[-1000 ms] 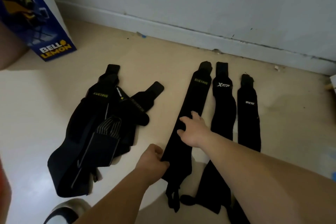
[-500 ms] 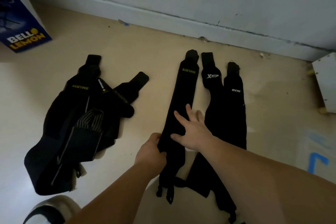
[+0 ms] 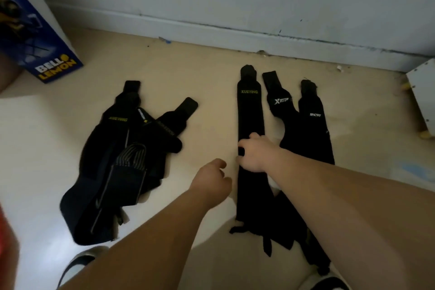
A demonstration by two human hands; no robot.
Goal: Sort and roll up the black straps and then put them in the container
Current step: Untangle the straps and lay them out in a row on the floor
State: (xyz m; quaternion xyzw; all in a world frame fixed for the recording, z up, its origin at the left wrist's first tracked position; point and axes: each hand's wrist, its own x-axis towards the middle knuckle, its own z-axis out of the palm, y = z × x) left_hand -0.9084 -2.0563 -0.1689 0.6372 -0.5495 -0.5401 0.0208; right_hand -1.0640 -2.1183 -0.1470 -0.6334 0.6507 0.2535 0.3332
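Three black straps lie side by side on the beige floor: a long one marked XUEYING (image 3: 249,110), one marked XTEP (image 3: 280,103) and a third (image 3: 313,129) on the right. A tangled pile of further black straps (image 3: 122,148) lies to the left. My right hand (image 3: 256,153) is on the middle of the XUEYING strap, and its thumb and fingers pinch the strap's left edge. Just left of that strap, my left hand (image 3: 211,179) hovers with curled fingers and holds nothing.
A blue box printed BELLO LEMON (image 3: 47,54) leans at the far left. A white object (image 3: 421,99) stands at the right by the wall's skirting (image 3: 211,33). Dark-and-white rounded shapes show at the bottom left (image 3: 77,263) and bottom right (image 3: 329,282).
My left hand has let go of the XUEYING strap's near part and moved off to its left. My right hand went from lying flat to pinching the strap, which now lies straighter.
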